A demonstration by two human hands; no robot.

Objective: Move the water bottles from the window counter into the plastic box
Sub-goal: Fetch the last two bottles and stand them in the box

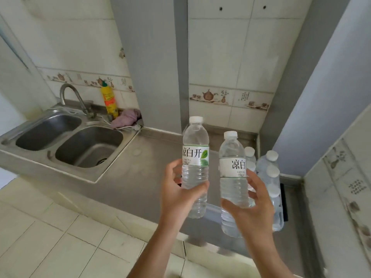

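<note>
My left hand (177, 194) grips a clear water bottle (195, 149) with a white cap and a white-and-green label, held upright above the steel counter (130, 177). My right hand (254, 205) grips a second, like bottle (231, 155) just to the right of it, also upright. Behind my right hand, several more white-capped bottles (270, 171) stand in a shrink-wrapped pack at the counter's right end. The plastic box is not in view.
A double steel sink (66, 137) with a curved tap (72, 97) fills the counter's left part. A yellow detergent bottle (109, 101) and a purple cloth (126, 117) sit behind it. A grey pillar (152, 67) and tiled walls close the back and right.
</note>
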